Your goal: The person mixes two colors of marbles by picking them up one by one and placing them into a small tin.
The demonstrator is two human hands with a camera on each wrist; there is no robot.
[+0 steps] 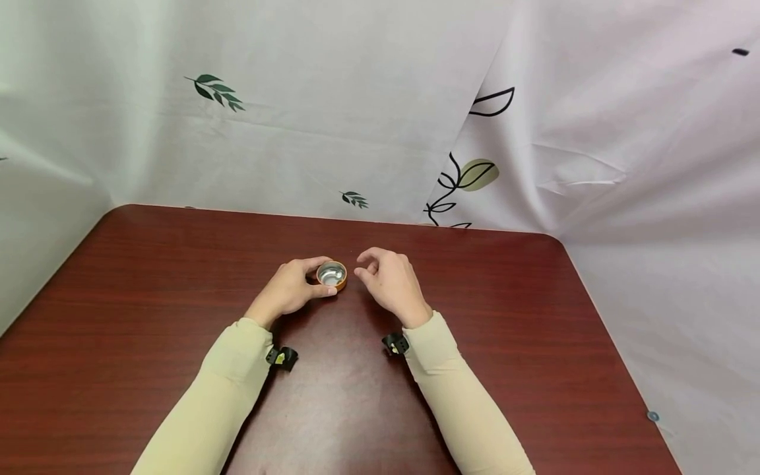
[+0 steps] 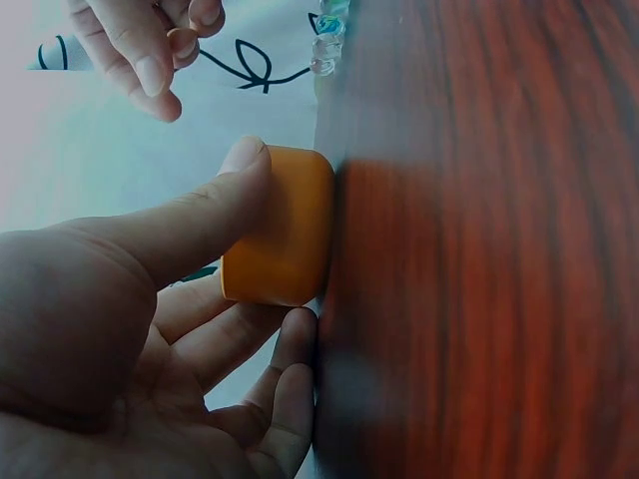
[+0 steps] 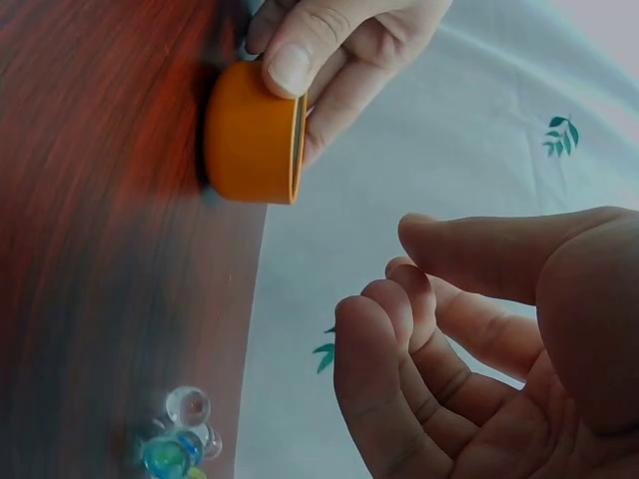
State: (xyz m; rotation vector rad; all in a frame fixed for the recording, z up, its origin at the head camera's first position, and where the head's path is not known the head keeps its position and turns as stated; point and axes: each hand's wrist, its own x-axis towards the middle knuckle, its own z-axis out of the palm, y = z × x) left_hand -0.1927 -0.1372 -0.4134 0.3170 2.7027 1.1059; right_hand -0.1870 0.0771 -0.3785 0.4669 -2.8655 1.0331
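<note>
A small round orange cup (image 1: pixel 332 276) with a shiny silver inside stands on the dark red table (image 1: pixel 505 343) near its middle. My left hand (image 1: pixel 297 288) grips the cup, thumb on the near side and fingers round the far side; the left wrist view shows the thumb (image 2: pixel 200 220) pressed on the cup's orange wall (image 2: pixel 285 230). My right hand (image 1: pixel 384 277) hovers just right of the cup, apart from it, fingers loosely curled and holding nothing in the right wrist view (image 3: pixel 469 349). Several glass beads (image 3: pixel 178 444) lie on the table below the right hand.
White cloth printed with leaves (image 1: pixel 214 89) hangs behind and to the right of the table. Its rounded far corners and right edge (image 1: pixel 600 310) are in view. In the left wrist view the beads (image 2: pixel 327 45) show beyond the cup. Black wrist cameras (image 1: pixel 282 357) sit on both sleeves.
</note>
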